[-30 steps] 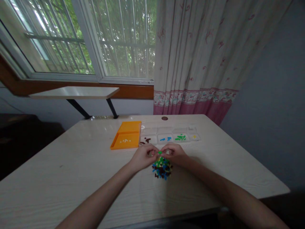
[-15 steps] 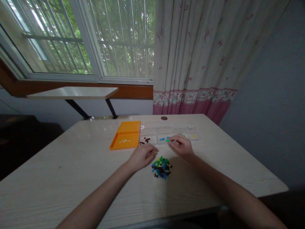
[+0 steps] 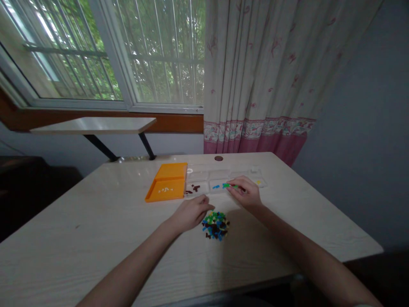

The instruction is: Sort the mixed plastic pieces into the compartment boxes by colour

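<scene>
My right hand (image 3: 246, 192) is over the clear compartment tray (image 3: 220, 175), thumb and forefinger pinched on a small green toy piece (image 3: 226, 185). Blue pieces (image 3: 216, 186) lie just left of those fingertips, in a front compartment. My left hand (image 3: 191, 212) rests low over the table, fingers loosely bent and somewhat apart, with no piece visible in them. Its fingertips are at the upper left edge of a mixed pile of small pieces (image 3: 216, 226), coloured green, blue, dark brown and yellow.
An open orange box (image 3: 171, 170) with small white pieces (image 3: 166, 189) stands left of the tray. Brown pieces (image 3: 194, 188) and a yellow piece (image 3: 258, 182) lie in other tray compartments. A raised shelf (image 3: 96, 124) is at the table's back left, near the window and curtain (image 3: 255, 85).
My left hand has shifted slightly toward the pile, its forefinger now lower. My right hand has moved a little over the tray, still pinching the green piece. The view has shifted slightly.
</scene>
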The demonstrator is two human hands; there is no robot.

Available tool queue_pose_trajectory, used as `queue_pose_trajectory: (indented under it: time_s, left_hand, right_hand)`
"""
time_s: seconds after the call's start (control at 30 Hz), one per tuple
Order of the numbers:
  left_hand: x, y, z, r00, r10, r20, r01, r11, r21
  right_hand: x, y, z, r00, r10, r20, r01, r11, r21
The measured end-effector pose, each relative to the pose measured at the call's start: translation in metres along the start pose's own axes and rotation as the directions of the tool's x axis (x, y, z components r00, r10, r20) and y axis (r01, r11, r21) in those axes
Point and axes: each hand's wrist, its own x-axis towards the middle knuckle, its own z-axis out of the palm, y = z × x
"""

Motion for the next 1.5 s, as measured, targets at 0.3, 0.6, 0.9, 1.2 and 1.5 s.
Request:
queue_pose_trajectory:
  time_s: [0.3,0.6,0.9,1.2,1.5]
  left_hand:
    - [-0.001,-0.001,-0.002,1.0,-0.001,-0.005,0.001,1.0,0.011]
    - [0.0,-0.003,0.0,1.0,-0.008,-0.005,0.009,0.999,0.045]
    - [0.0,-0.004,-0.002,0.996,-0.058,-0.064,0.053,0.995,-0.082]
    - [0.01,0.0,0.006,0.936,-0.321,-0.142,0.18,0.787,-0.59]
    - [0.011,-0.004,0.019,0.933,-0.34,-0.115,0.115,0.587,-0.801]
  right_hand:
    - [-0.002,-0.002,0.0,0.999,-0.031,0.017,0.031,0.999,-0.025]
    - [0.021,0.059,-0.053,0.903,0.078,0.422,0.153,0.86,-0.487]
    - [0.014,0.099,-0.059,0.857,0.321,0.402,0.005,0.776,-0.631]
    - [0.004,0.045,-0.017,0.889,0.04,0.457,0.11,0.949,-0.296]
    - [-0.027,0.0,0.029,0.917,-0.061,0.393,0.113,0.987,-0.111]
